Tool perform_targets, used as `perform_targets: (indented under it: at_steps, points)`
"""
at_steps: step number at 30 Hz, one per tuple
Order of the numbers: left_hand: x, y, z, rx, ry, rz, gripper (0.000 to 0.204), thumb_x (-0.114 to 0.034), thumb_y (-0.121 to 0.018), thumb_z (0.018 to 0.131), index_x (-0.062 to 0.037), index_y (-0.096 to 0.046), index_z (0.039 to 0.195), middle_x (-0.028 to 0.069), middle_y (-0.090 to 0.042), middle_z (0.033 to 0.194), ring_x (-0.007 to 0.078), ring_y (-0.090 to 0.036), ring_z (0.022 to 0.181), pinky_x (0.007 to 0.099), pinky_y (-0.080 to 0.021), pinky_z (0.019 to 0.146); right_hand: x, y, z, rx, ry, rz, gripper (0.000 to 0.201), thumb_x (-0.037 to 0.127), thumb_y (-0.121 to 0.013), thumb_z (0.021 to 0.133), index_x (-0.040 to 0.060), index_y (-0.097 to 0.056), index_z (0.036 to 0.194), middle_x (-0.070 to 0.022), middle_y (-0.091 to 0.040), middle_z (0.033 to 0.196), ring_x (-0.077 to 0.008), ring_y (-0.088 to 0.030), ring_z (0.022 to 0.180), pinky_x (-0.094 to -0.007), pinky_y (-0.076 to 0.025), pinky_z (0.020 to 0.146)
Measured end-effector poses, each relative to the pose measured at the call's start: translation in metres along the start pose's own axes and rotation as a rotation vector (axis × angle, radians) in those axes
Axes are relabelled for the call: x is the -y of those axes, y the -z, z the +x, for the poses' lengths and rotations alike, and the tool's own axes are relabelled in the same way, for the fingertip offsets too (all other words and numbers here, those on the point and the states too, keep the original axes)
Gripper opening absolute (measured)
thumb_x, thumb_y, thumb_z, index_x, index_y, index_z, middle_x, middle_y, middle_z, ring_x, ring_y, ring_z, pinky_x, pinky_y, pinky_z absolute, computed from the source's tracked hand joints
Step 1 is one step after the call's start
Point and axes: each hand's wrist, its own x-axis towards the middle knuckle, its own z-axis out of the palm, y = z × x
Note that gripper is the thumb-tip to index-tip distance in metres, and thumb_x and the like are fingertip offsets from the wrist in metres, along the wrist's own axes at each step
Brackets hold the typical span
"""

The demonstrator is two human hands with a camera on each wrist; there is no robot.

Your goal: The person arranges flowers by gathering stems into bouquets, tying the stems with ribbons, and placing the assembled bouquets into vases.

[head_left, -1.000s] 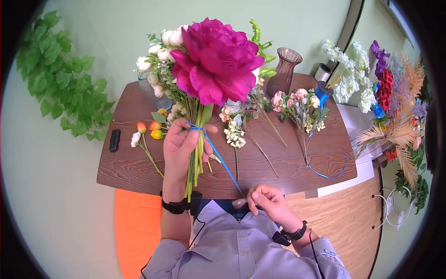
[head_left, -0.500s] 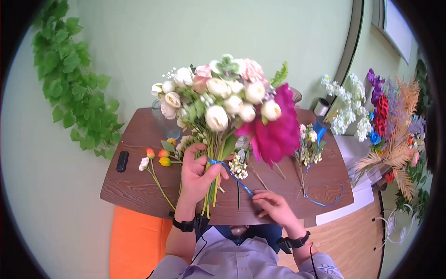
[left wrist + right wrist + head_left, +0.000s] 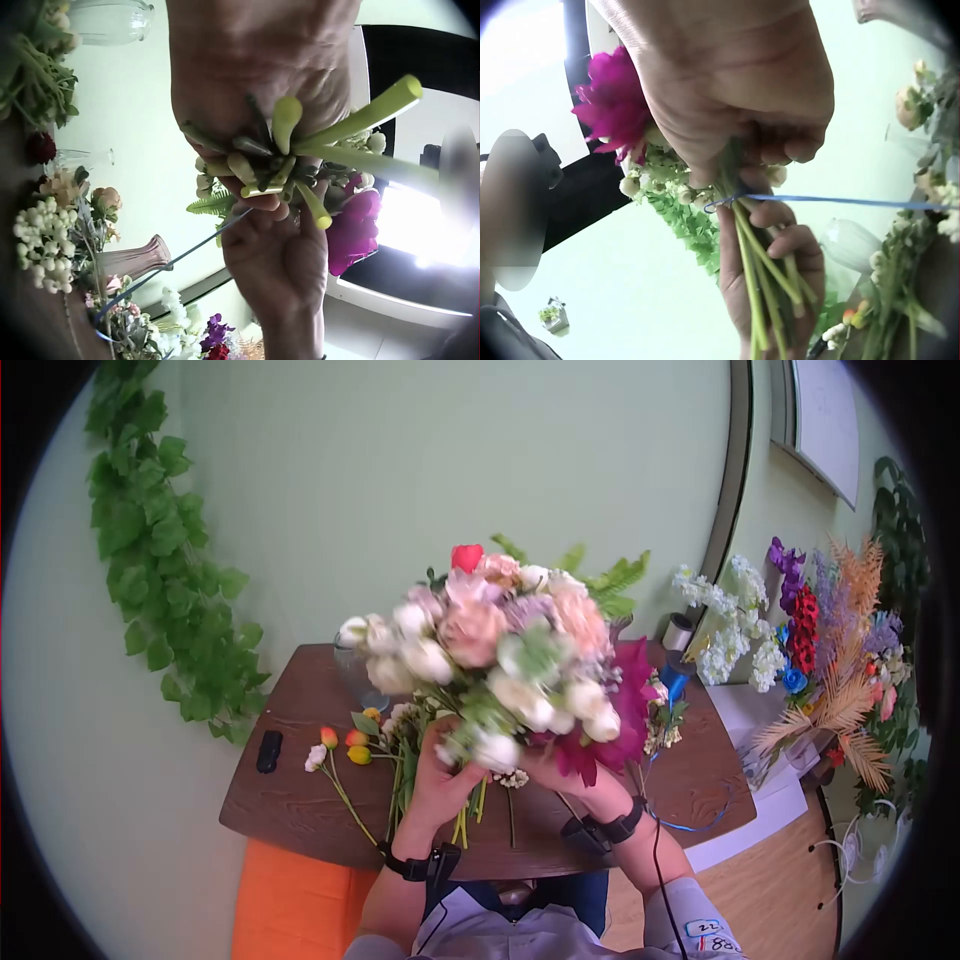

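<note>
Bouquet [image 3: 535,655] with 1 magenta bloom [image 3: 615,101] and 1 blue ribbon [image 3: 840,200], in grip of left hand [image 3: 440,785] and, apparently, right hand [image 3: 276,262]

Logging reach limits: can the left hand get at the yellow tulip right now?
Probably not without letting go: the left hand grips the bouquet stems. The yellow tulip itself looks close, off to that hand's left, with loose green stems lying between.

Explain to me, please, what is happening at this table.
A person is holding a bouquet over the table. The left hand grips its stems; the right hand is close at the stems too, its grip unclear. A blue ribbon crosses the stems, and loose flowers lie on the table.
</note>
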Motion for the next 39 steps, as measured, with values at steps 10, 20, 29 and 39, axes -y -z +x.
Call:
perform_targets:
  at_steps: [10, 20, 29, 39]
  points:
    - [0.039, 0.061, -0.022, 0.087, -0.194, 0.716, 0.046, -0.023, -0.069, 0.087, -0.0105, -0.060, 0.131, 0.0137, -0.058, 0.134, 0.0300, -0.052, 0.129, 0.0451, -0.042, 0.108, -0.093, -0.025, 0.028, 0.089, 0.087, 0.185, 0.038, 0.015, -0.062, 0.097, 0.0057, -0.055, 0.133, -0.0103, -0.061, 0.128, -0.0203, -0.059, 0.116, -0.0346, -0.049, 0.098]
    - [-0.026, 0.047, 0.010, -0.028, 0.234, 0.339, 0.047, -0.012, -0.074, 0.089, -0.0045, -0.056, 0.132, 0.0044, -0.065, 0.123, 0.0153, -0.061, 0.111, 0.0309, -0.047, 0.097, -0.113, 0.007, 0.060, 0.067, 0.229, -0.114, 0.037, 0.013, -0.065, 0.096, 0.0058, -0.056, 0.131, -0.0085, -0.062, 0.126, -0.0162, -0.060, 0.111, -0.0328, -0.053, 0.090]
    - [-0.015, 0.047, 0.010, 0.013, 0.094, 0.082, 0.058, -0.010, -0.072, 0.092, 0.0019, -0.043, 0.141, 0.0095, -0.060, 0.127, 0.0150, -0.058, 0.115, 0.0308, -0.047, 0.099, 0.014, 0.007, 0.081, -0.110, 0.210, 0.021, 0.037, 0.033, -0.065, 0.099, 0.0063, -0.062, 0.124, -0.0035, -0.068, 0.112, -0.0138, -0.061, 0.099, -0.0325, -0.051, 0.088]
    - [-0.028, 0.077, 0.022, 0.103, 0.272, -0.443, 0.049, -0.009, -0.068, 0.094, -0.0008, -0.047, 0.137, 0.0081, -0.065, 0.107, 0.0178, -0.066, 0.084, 0.0330, -0.058, 0.069, 0.041, 0.013, 0.122, -0.088, 0.205, 0.096, 0.041, 0.039, -0.060, 0.101, -0.0011, -0.064, 0.108, -0.0030, -0.066, 0.088, -0.0101, -0.055, 0.081, -0.0290, -0.047, 0.070]
